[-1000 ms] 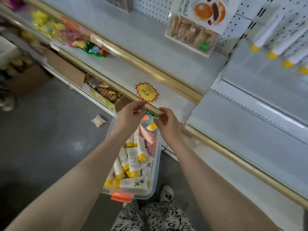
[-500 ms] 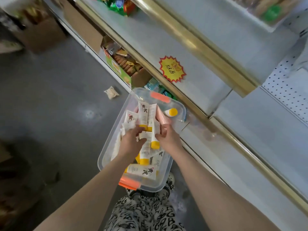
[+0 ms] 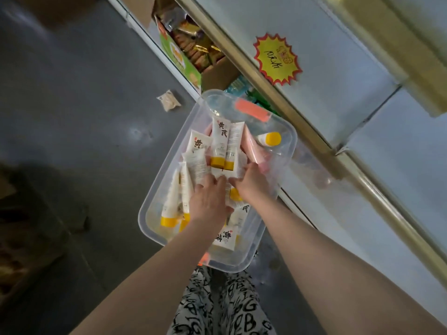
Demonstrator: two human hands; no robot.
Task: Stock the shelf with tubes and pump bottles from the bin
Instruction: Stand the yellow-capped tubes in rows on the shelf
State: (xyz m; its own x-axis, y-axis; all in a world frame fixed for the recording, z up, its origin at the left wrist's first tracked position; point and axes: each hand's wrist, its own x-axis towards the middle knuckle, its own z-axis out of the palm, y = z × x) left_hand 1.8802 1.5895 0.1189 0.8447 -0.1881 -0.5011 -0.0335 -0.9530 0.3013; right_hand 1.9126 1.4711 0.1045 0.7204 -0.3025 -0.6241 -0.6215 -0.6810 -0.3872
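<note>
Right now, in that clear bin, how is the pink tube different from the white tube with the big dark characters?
The pink tube is plain pink with no print showing; the white tube carries large dark characters. The white tube's yellow cap shows at its near end, while the pink tube's cap is hidden. The pink tube lies against the right hand; the white tube lies just left of it. Both rest in the clear bin.

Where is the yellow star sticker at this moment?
In the head view the sticker is at upper right, stuck on the grey shelf beside its gold rail, above the bin.
</note>
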